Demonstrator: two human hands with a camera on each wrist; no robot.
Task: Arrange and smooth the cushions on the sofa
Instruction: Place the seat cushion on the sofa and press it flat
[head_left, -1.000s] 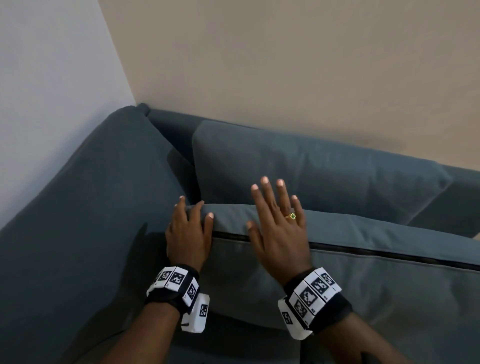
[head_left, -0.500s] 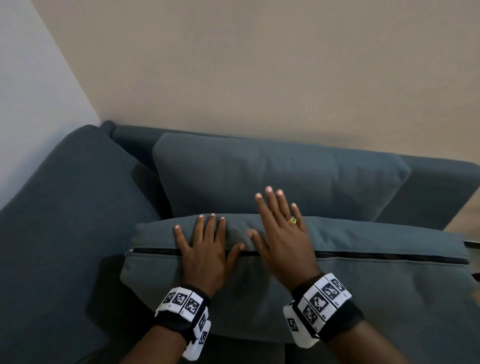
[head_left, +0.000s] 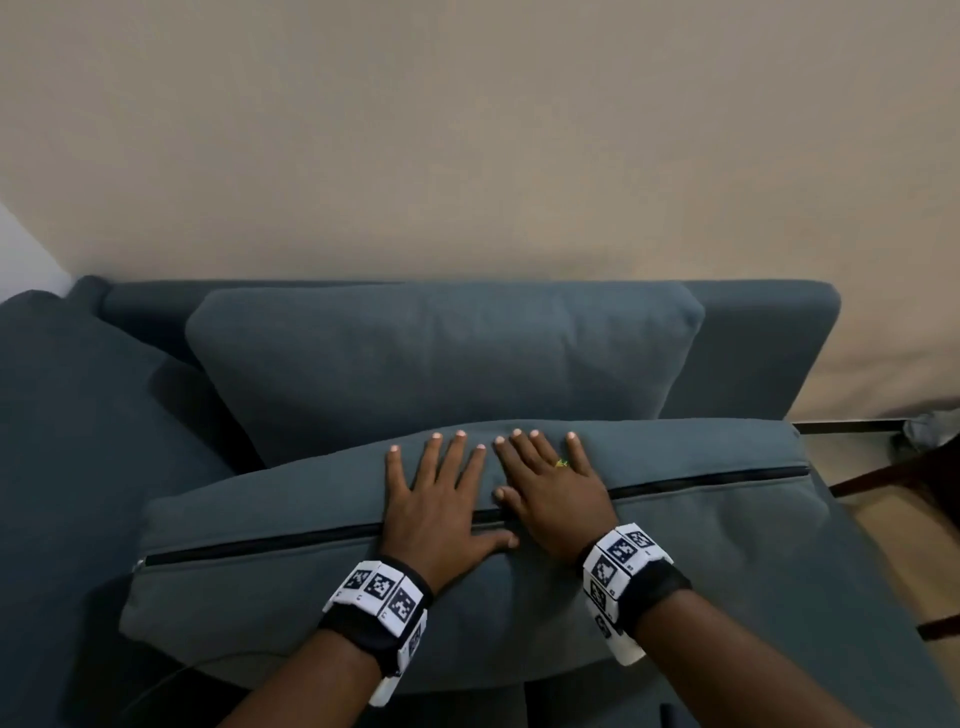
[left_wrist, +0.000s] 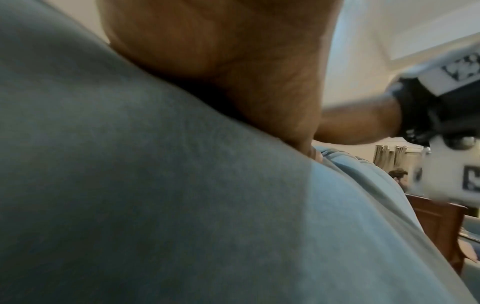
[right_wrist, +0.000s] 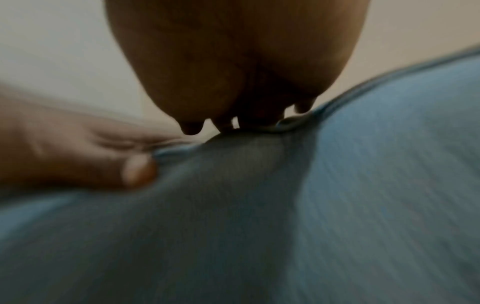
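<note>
Blue-grey seat cushion (head_left: 675, 561) lies askew on the sofa (head_left: 753, 322); left hand (head_left: 436, 512) and right hand (head_left: 550, 499) press flat, fingers straight (grasping nothing). Uneven pushing could slide it off.

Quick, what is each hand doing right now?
Left hand: open, flat on the blue-grey fabric seat cushion.
Right hand: open, flat on the same cushion.

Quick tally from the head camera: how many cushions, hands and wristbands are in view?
Cushions: 3, front cushion, back cushion, left cushion
Hands: 2, left hand, right hand
Wristbands: 2, left wristband, right wristband
Total: 7
</note>
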